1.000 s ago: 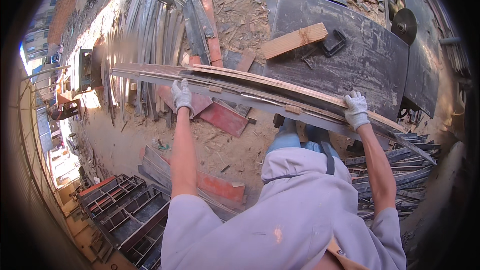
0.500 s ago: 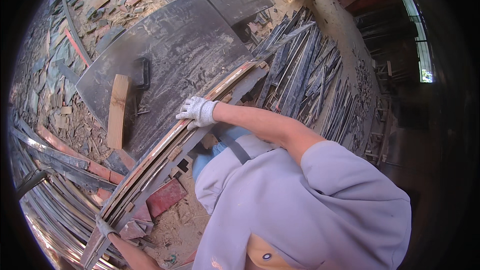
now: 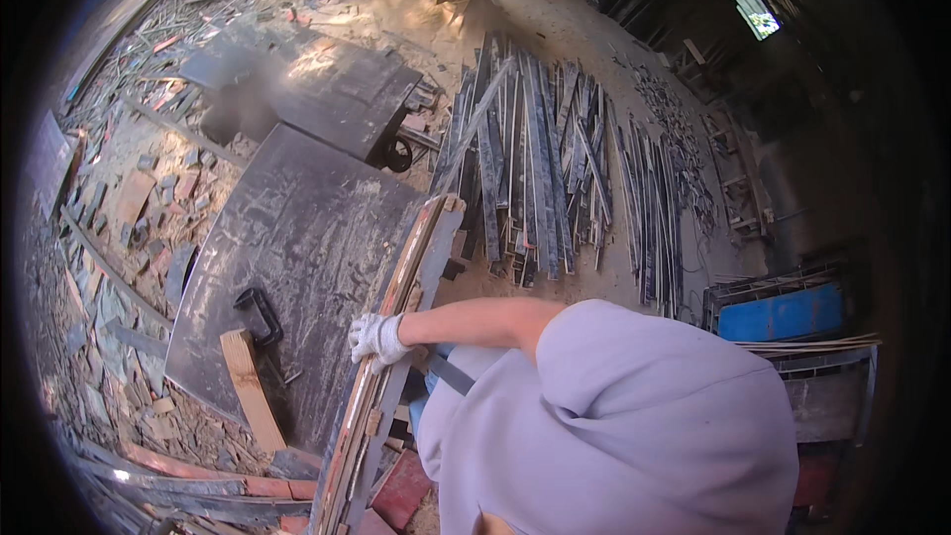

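My right hand (image 3: 377, 339), in a white knit glove, has its fingers curled over the top edge of a bundle of long wooden boards (image 3: 404, 272). The boards stand on edge, layered together, along the near side of a dark, dusty tabletop (image 3: 287, 228). Small wood blocks stick out between the layers. On the tabletop, left of my hand, lie a short pale timber piece (image 3: 250, 391) and a black bracket-shaped thing (image 3: 260, 315). My left hand is out of the picture.
Long dark strips (image 3: 535, 159) lie heaped on the floor beyond the table. Offcuts (image 3: 134, 198) litter the ground at left. A second dark panel (image 3: 342, 99) adjoins the tabletop. At right is a rack with a blue panel (image 3: 783, 312). Red scraps (image 3: 401, 490) lie below the boards.
The view has swung, so the boards now stand steeper in the picture. My right hand keeps its hold on them. My left hand, earlier at their lower end, has gone out of view.
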Tool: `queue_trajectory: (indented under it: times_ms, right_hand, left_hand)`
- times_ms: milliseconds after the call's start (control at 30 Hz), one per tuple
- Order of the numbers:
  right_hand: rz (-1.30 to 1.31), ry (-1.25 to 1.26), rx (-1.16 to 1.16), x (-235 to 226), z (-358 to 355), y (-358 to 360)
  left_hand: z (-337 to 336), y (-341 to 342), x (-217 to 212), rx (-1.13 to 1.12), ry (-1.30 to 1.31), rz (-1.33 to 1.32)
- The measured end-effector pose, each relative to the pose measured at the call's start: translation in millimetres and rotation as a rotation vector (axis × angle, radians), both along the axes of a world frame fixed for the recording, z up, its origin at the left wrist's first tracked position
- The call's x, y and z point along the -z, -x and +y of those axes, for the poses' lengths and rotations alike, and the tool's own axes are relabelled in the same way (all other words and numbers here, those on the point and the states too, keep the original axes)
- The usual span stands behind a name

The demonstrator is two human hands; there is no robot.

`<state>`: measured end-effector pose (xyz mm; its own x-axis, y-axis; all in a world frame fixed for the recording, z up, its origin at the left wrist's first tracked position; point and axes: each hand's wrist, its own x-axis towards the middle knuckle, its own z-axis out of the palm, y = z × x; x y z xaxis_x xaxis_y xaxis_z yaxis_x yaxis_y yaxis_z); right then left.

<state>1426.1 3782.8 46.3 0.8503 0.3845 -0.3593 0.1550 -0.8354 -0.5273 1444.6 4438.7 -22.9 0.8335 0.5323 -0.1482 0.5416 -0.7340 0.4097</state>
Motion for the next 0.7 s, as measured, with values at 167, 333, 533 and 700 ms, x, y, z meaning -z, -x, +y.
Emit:
queue_trajectory:
  times_ms: [167, 333, 533, 700]
  right_hand:
    - [0.117, 0.016, 0.058, 17.0, 13.4, -3.2]
    - [-0.087, 0.004, 0.086, 10.0, 9.3, 5.1]
    - [-0.28, -0.227, 0.529, -61.2, -122.4, 101.6]
    - [-0.077, -0.171, 1.197, -70.8, -278.1, 284.8]
  left_hand:
    - [-232.3, -41.9, -65.4, 0.469, 0.104, -0.448]
    - [-389.7, -21.3, -100.0, 0.806, 0.247, -0.482]
    - [-534.1, 39.7, -113.2, 0.976, 0.306, -0.408]
    - [-653.7, 104.9, -112.8, 0.961, 0.47, -0.216]
